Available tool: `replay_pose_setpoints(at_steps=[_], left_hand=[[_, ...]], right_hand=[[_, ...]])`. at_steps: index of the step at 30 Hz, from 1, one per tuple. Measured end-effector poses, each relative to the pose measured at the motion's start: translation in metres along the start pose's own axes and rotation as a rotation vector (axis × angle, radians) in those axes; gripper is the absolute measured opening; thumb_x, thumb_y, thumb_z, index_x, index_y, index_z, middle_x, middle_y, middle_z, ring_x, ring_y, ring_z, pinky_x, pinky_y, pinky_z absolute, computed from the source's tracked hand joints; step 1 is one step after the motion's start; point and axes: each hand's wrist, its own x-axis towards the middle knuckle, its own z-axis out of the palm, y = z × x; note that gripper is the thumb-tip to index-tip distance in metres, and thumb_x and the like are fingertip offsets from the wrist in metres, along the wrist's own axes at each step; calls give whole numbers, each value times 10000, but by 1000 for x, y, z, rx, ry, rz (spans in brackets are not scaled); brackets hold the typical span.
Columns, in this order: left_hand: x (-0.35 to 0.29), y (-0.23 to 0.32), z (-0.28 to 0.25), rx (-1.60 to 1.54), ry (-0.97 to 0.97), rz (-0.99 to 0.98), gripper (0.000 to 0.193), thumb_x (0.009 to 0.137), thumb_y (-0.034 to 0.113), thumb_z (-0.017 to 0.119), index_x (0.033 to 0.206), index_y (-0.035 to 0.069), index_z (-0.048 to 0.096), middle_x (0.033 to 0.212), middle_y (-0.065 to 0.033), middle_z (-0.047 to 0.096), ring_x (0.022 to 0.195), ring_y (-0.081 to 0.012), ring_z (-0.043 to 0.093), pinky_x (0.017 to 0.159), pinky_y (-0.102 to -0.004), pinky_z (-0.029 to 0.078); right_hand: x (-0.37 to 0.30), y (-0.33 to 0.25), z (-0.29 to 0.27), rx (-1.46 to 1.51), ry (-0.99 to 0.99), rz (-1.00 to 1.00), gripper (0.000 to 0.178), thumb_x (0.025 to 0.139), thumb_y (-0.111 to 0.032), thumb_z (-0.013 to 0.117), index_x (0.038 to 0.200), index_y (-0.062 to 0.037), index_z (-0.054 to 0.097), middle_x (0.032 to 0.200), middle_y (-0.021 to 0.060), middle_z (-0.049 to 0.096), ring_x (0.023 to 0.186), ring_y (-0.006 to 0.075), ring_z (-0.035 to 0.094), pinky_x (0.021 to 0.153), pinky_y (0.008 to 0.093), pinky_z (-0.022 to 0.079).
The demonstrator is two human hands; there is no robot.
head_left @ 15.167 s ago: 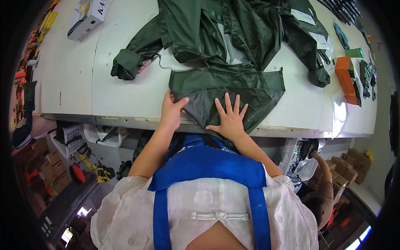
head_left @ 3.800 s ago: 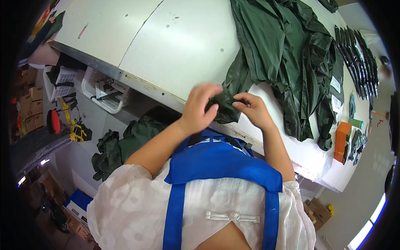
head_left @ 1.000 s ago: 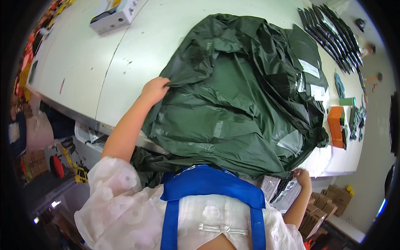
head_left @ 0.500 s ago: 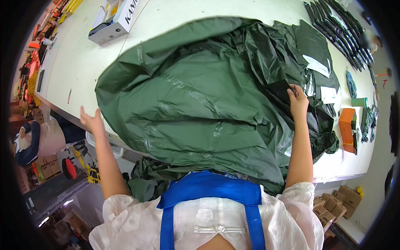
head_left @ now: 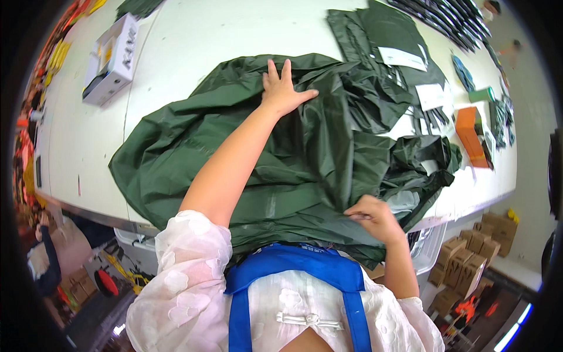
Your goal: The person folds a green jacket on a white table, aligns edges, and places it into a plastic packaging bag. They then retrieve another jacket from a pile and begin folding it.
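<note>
A large piece of dark green, shiny waterproof fabric (head_left: 176, 146) lies crumpled across the table and hangs over its near edge at my waist. My left hand (head_left: 281, 94) reaches far out over it, fingers spread, resting on the far folds. Closer in and to the right, my right hand (head_left: 375, 217) is closed in a pinch on the fabric, where a fold runs away from me. Its fingertips are partly hidden. Beyond the bunched right part lie folded dark green pieces (head_left: 390, 35) with white labels (head_left: 431, 97).
A white open box (head_left: 111, 61) stands at the far left of the table (head_left: 193, 29). On the right are an orange box (head_left: 471, 138), a green roll (head_left: 482, 94) and a row of black packets (head_left: 440, 20). Cardboard boxes (head_left: 466, 258) sit below; another person (head_left: 50, 252) is at left.
My left hand has swung from the left edge to the fabric's far side. My right hand has come nearer and slightly left. The fabric is more bunched, its far edge drawn closer.
</note>
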Motion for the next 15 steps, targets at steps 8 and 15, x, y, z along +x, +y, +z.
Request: replay_pose_setpoints(at_steps=[8, 15], left_hand=[[19, 2, -32, -12, -79, 342, 306, 851, 298, 642, 1068, 82, 656, 981, -94, 673, 910, -240, 629, 789, -308, 476], [-80, -68, -195, -785, 194, 117, 177, 916, 90, 553, 1074, 14, 574, 1006, -50, 614, 934, -135, 587, 796, -293, 480]], right_hand=[[3, 8, -17, 17, 138, -91, 286, 725, -51, 731, 1003, -47, 666, 1024, 108, 646, 940, 236, 632, 821, 329, 505], [32, 147, -91, -244, 805, 579, 502, 781, -266, 748, 1105, 59, 543, 1045, 172, 625, 926, 326, 590, 840, 368, 457]])
